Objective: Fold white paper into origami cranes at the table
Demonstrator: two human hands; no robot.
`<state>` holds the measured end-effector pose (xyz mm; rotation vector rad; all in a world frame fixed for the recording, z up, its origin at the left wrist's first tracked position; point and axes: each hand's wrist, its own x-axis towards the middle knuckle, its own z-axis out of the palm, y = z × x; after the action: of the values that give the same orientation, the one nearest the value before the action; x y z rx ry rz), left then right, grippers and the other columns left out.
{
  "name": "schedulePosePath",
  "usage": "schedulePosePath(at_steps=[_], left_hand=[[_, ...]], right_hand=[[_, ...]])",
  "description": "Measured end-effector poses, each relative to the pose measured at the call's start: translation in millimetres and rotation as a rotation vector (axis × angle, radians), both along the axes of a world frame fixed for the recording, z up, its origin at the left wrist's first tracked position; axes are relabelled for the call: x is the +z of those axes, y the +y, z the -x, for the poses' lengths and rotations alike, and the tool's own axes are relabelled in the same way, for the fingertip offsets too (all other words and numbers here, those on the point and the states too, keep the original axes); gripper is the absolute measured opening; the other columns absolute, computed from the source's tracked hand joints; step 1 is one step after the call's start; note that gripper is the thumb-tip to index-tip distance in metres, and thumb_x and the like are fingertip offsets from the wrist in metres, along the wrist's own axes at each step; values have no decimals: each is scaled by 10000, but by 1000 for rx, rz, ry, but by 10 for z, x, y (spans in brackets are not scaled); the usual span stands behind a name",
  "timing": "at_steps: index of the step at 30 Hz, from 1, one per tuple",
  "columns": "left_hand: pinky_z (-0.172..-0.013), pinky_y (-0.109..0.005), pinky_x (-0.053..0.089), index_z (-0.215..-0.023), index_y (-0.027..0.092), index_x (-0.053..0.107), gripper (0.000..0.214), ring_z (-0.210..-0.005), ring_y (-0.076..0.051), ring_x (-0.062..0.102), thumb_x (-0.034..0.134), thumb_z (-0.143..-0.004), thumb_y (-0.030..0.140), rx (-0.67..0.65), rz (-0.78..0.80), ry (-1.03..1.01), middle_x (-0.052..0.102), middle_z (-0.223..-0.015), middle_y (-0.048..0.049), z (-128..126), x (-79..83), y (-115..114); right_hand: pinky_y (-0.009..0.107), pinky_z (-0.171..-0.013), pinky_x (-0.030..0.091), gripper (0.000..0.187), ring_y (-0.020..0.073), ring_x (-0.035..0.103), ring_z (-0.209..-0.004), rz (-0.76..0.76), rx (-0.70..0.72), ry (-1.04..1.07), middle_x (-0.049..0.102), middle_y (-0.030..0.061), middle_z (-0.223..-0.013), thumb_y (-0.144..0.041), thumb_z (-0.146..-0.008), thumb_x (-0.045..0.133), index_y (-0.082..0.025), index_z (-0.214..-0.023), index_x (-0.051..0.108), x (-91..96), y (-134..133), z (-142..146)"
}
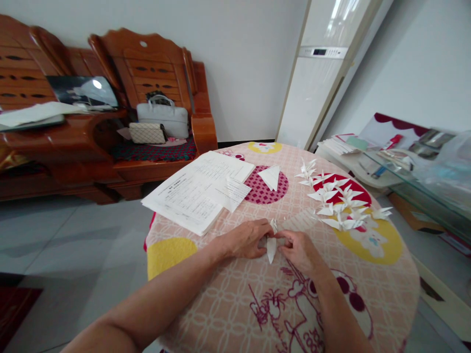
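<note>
Between my two hands, low over the table, is a narrow folded white paper piece, its pointed end toward me. My left hand pinches it from the left, fingers bent around its upper part. From the right, my right hand presses thumb and forefinger against its edge. Several folded paper cranes lie in a cluster to the right. Beyond my hands rests a folded paper triangle. A stack of printed sheets lies at the left, with a loose square sheet over its edge.
A patterned cloth covers the round table. To the right stands a glass-topped side table with assorted items. Wooden armchairs stand behind at the left, one holding a grey handbag. A tall white air conditioner stands at the back.
</note>
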<state>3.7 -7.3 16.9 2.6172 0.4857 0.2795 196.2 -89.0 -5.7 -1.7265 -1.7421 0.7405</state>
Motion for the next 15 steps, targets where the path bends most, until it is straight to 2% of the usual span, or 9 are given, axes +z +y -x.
schedulePosePath(at_steps=[4,8,15], left_hand=[[-767,-278,444,-1111,172,566,354,-877,-190,564,583,-757,167,-51,-73,37,572,-994,-72,8,-34,-22],[-757,-282,458,-1123,169,544,364,-894,-198,567,577,-761,153,-36,-157,70,566,-1021,-83,0,-84,-48],[-760,-279,450,-984,150,567,137,-892,-185,542,535,-853,176,-78,-322,11,562,-998,-93,-39,-111,-55]], right_hand=[[224,-481,286,352,110,419,-449,14,17,1,483,-54,-479,-124,-676,556,-195,-966,742,-45,-2,-17],[228,-480,280,342,112,422,-448,37,23,-13,450,-54,-470,-125,-687,541,-182,-956,746,-40,8,-13],[225,-489,300,370,111,444,-469,83,23,-43,490,-39,-507,-118,-700,528,-142,-1005,737,-21,18,-9]])
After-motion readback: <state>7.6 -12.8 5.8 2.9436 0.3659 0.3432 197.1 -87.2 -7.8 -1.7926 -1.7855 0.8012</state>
